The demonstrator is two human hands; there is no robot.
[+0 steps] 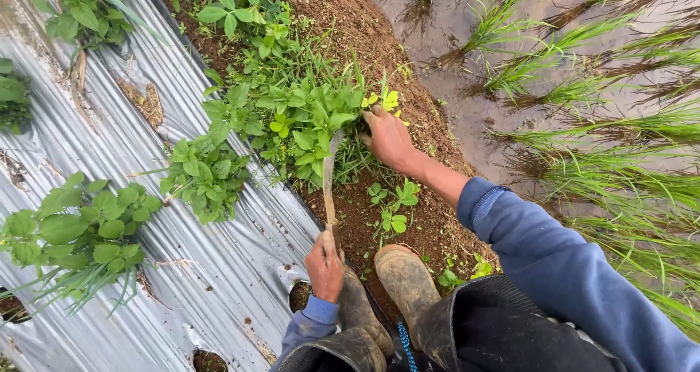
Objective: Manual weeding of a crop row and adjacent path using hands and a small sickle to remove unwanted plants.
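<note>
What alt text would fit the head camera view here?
Looking down, a person's right hand grips a clump of leafy weeds on a strip of bare soil, while the left hand holds a long knife pointed at them. Silver plastic sheeting lies on one side, flooded rice plants on the other.

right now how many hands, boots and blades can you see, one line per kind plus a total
hands: 2, left hand and right hand
muddy boots: 2, left boot and right boot
blades: 1, the sickle in the left hand
total: 5
</note>
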